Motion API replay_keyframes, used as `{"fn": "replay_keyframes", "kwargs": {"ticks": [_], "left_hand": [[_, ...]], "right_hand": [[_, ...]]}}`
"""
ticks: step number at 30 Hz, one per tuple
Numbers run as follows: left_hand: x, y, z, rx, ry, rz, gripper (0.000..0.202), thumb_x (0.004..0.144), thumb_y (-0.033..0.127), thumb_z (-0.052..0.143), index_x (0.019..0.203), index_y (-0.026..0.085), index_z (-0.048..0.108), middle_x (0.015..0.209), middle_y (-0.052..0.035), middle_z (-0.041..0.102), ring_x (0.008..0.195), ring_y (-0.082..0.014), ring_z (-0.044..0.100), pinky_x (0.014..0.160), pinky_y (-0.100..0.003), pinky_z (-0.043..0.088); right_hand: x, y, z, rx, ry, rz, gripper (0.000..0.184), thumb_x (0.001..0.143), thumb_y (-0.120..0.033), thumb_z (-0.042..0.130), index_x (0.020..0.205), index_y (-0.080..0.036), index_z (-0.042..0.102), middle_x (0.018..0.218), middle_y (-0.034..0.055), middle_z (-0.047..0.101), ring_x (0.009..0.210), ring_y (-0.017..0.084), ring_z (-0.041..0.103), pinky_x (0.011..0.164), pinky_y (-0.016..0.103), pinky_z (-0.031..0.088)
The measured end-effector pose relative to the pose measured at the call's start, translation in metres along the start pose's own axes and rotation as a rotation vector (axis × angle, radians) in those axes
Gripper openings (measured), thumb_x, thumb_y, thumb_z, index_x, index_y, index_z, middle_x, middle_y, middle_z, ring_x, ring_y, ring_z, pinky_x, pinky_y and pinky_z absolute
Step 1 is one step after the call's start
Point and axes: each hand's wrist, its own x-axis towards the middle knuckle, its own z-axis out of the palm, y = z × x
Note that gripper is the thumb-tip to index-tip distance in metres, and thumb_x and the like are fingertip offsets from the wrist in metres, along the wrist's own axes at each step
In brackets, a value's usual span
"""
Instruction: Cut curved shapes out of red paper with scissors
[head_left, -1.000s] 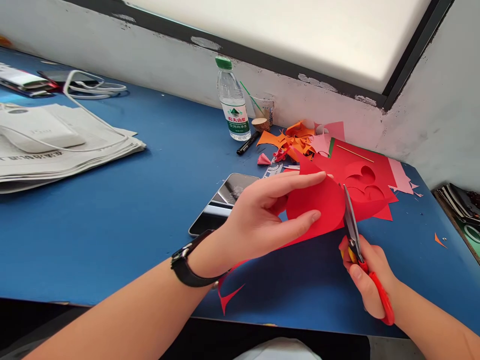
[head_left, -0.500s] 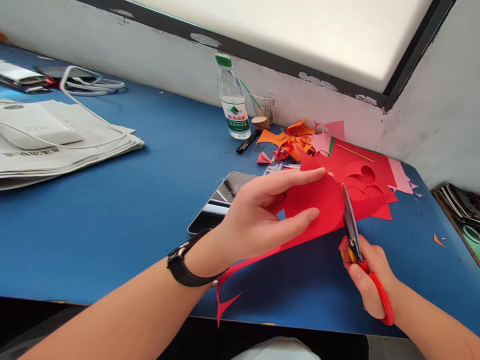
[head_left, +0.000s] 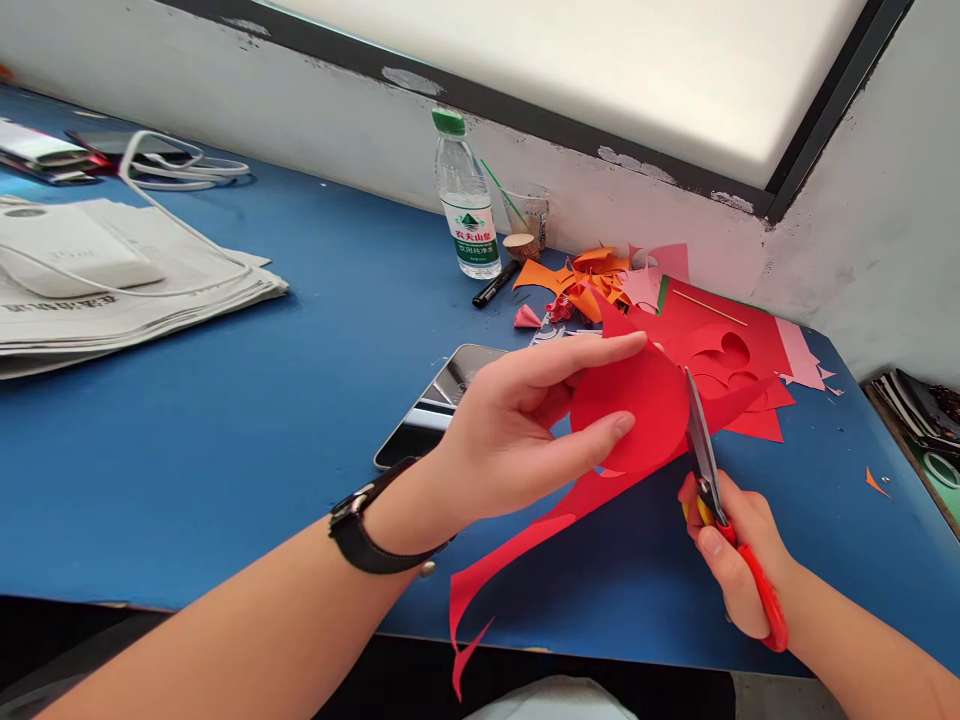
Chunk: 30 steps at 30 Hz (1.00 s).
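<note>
Near the front edge of the bench (head_left: 225, 420), the right hand (head_left: 739, 560) was closed on the red scissors (head_left: 709, 480); the left hand (head_left: 525, 430) pinched the red paper (head_left: 637, 410) above it. Turning the paper slowly into the blades would keep the curve smooth, I think; scraps (head_left: 592, 280) lay at the far edge

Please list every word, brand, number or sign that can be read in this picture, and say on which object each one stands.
Bottle label: a green mountain logo above Chinese characters, too small to read with certainty.
Newspaper edge: a strip of print, too blurred to read.
White device on the newspaper: faint marking, unreadable.
Scissors, red paper, phone: no text seen.
</note>
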Motion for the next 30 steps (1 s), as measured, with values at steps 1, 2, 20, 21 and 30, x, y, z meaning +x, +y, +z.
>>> {"fn": "replay_keyframes", "kwargs": {"ticks": [1,2,20,21,30], "left_hand": [[0.000,0.000,0.000,0.002,0.003,-0.006,0.050,0.094,0.021,0.089,0.143,0.030,0.084,0.121,-0.0111,0.090,0.099,-0.0254,0.085,0.080,-0.032,0.074],[0.000,0.000,0.000,0.004,0.006,-0.011,0.049,0.094,0.022,0.089,0.143,0.029,0.084,0.122,-0.0116,0.089,0.101,-0.0261,0.085,0.081,-0.033,0.074],[0.000,0.003,0.000,-0.041,0.068,-0.053,0.032,0.097,0.022,0.088,0.128,0.030,0.089,0.125,-0.0091,0.089,0.111,-0.0290,0.084,0.091,-0.038,0.075],[0.000,0.004,0.000,-0.039,0.071,-0.055,0.031,0.097,0.023,0.089,0.127,0.030,0.090,0.124,-0.0094,0.089,0.110,-0.0289,0.085,0.090,-0.037,0.075],[0.000,0.001,0.001,-0.063,0.103,-0.024,0.039,0.094,0.012,0.087,0.127,0.033,0.091,0.123,-0.0071,0.090,0.112,-0.0274,0.085,0.094,-0.035,0.075]], "right_hand": [[0.000,0.001,0.000,-0.008,0.007,0.004,0.029,0.110,-0.054,0.062,0.118,-0.026,0.067,0.066,-0.0075,0.050,0.048,0.015,0.045,0.044,0.028,0.041],[-0.001,0.001,0.000,-0.016,0.014,0.007,0.030,0.109,-0.055,0.062,0.117,-0.026,0.068,0.066,-0.0069,0.051,0.049,0.015,0.045,0.044,0.028,0.041],[-0.004,0.007,0.000,0.036,0.003,0.036,0.027,0.108,-0.053,0.063,0.117,-0.028,0.068,0.068,-0.0070,0.049,0.051,0.015,0.041,0.047,0.030,0.038],[-0.004,0.008,0.000,0.033,0.006,0.035,0.027,0.107,-0.053,0.064,0.117,-0.028,0.068,0.068,-0.0069,0.049,0.051,0.015,0.041,0.047,0.030,0.038],[-0.006,0.013,0.001,0.029,-0.009,0.003,0.023,0.109,-0.047,0.061,0.122,-0.029,0.067,0.067,-0.0072,0.048,0.051,0.016,0.043,0.048,0.031,0.041]]}}
